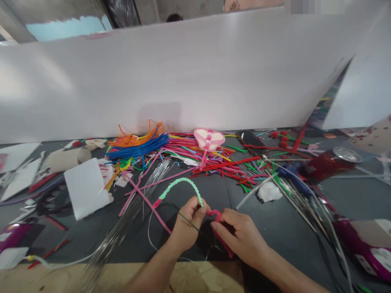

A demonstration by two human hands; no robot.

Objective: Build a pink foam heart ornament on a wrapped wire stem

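Dark tabletop [269, 228], loose pipe cleaners [210, 156] piled ahead of both hands. Left hand [186, 224] gripped a green beaded pipe cleaner [180, 188] arching up; right hand [241, 238] pinched bent pink end [214, 214] just beside it.

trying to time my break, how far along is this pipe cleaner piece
One pink heart-shaped pipe-cleaner piece already looks finished, lying on the pile. In hand: the left hand grips a bumpy green pipe-cleaner arc, and the right hand pinches a pink curl. Left: the heap of loose pipe cleaners looks unused, so probably still early.
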